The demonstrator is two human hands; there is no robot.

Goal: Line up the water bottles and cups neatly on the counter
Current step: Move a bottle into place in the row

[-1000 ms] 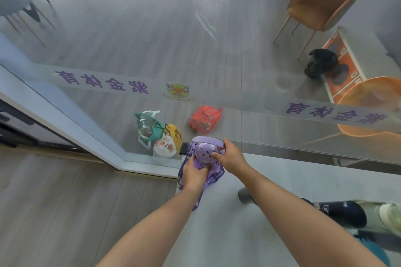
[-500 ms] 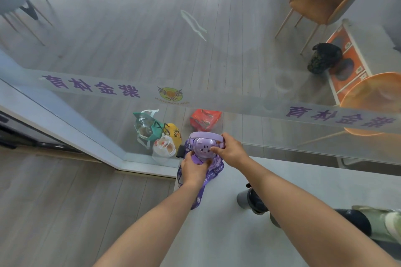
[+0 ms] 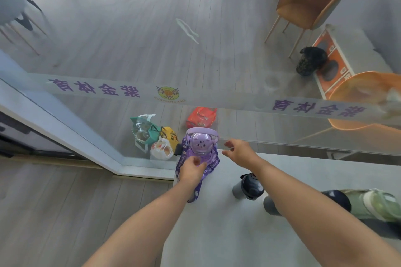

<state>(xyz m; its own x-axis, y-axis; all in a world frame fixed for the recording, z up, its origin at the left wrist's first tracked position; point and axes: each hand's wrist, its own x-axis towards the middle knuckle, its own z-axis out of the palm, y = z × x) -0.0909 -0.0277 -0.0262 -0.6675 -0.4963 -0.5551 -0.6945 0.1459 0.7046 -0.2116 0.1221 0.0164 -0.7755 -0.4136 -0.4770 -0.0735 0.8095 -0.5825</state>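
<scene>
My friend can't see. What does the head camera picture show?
A purple bottle with a bunny face stands at the corner of a grey counter. The left hand touches its strap; the right hand is open beside it. Darker bottles stand to the right.

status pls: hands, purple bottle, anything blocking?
Left hand on the purple bottle, fingers at its strap. Right hand open beside it. Bottle upright at the counter corner. Dark bottle stands to its right, apart.

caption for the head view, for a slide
Left hand on a purple bottle at the counter corner, right hand open beside it.
</scene>
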